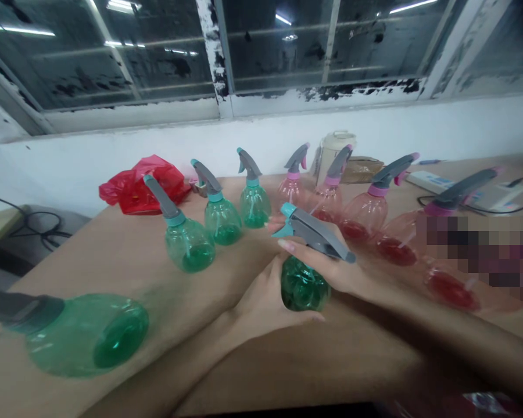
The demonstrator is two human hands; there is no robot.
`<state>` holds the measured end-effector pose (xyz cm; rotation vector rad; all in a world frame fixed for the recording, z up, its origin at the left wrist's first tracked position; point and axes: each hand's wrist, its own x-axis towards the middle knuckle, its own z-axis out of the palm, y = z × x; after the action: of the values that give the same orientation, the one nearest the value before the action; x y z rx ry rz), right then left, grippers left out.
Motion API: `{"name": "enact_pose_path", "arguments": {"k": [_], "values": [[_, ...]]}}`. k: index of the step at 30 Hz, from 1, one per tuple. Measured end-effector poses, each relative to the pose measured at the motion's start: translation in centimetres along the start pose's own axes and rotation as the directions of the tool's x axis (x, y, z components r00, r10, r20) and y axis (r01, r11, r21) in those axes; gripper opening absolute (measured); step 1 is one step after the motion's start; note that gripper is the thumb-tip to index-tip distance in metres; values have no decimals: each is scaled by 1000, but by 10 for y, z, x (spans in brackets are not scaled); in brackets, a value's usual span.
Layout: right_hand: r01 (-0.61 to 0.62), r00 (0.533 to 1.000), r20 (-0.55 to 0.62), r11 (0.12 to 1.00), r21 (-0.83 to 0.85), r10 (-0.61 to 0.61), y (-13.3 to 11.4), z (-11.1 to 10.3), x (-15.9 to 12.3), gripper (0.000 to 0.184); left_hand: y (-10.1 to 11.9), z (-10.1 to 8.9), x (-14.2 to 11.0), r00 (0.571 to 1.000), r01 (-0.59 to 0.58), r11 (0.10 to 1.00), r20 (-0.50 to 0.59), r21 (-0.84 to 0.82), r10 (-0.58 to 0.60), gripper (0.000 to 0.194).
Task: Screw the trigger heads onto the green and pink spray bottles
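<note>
At the middle of the table, both my hands are on a green spray bottle (305,284) with a grey and teal trigger head. My left hand (261,296) wraps round the bottle's body from the left, thumb along its near side. My right hand (331,264) grips the neck below the trigger head (316,229), fingers near the teal trigger. Other green spray bottles (189,247) stand to the left, one of them (87,334) close at the front left. Pink spray bottles (366,209) with red liquid stand in a row to the right.
A red plastic bag (146,183) lies at the back left. Behind the pink bottles are a white container (337,148) and a brown box (361,168). A white power strip (433,181) with a black cable (505,210) sits at the back right. Windows (126,58) rise beyond the table.
</note>
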<state>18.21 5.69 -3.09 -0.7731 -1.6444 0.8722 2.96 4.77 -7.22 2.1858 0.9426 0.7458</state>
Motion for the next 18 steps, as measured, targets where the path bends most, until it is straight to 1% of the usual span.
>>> {"name": "enact_pose_path", "arguments": {"k": [2, 5, 10, 14, 18], "values": [[6, 1000, -24, 1000, 30, -5, -1, 1, -2, 21, 0, 0, 0, 1000, 25, 1000, 8, -5, -25, 109], [16, 999, -41, 1000, 23, -15, 0, 1, -3, 21, 1, 0, 0, 999, 34, 999, 20, -10, -34, 108], [51, 998, -31, 999, -7, -51, 2, 0, -3, 21, 1, 0, 0, 999, 41, 999, 22, -20, -40, 105], [45, 999, 11, 999, 1, -45, -2, 0, -1, 19, 0, 0, -1, 999, 52, 999, 18, -9, -52, 107], [16, 994, 110, 1000, 12, -17, -5, -3, 3, 21, 0, 0, -2, 997, 73, 997, 23, -10, -73, 103]]}}
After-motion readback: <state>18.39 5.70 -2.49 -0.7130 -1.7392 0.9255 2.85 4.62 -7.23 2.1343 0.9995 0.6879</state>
